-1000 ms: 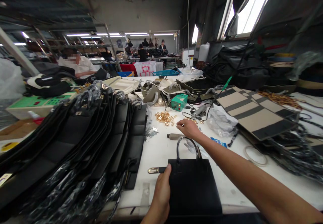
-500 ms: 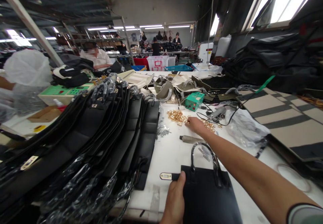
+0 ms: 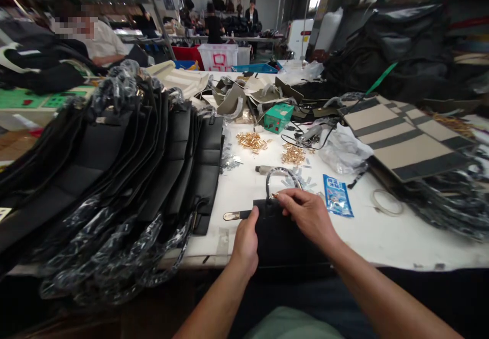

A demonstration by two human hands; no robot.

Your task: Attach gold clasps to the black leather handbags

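My left hand (image 3: 245, 242) is closed on the edge of a black handbag panel (image 3: 280, 239), its thumb on top. Out to the left past that thumb sticks a short black strap with a gold metal plate (image 3: 231, 216). A plastic-wrapped handle (image 3: 283, 170) arches from the panel's top edge. My right hand (image 3: 307, 214) pinches a small gold metal fitting (image 3: 275, 195) near the base of this handle. Beyond the handle lie a grey tool (image 3: 263, 169) and thin metal strips (image 3: 301, 180). Two piles of gold fittings (image 3: 251, 141) sit farther back.
Stacked black bag panels (image 3: 153, 155) fill the left side. A green box (image 3: 278, 118) with cables stands behind the fittings. To the right are a blue packet (image 3: 338, 196), a tape ring (image 3: 387, 202) and striped panels (image 3: 401, 135). A co-worker (image 3: 95, 43) sits at far left.
My right hand has come back from the gold piles to the panel's top edge with a small fitting. My left hand keeps its hold. The view has tilted downward.
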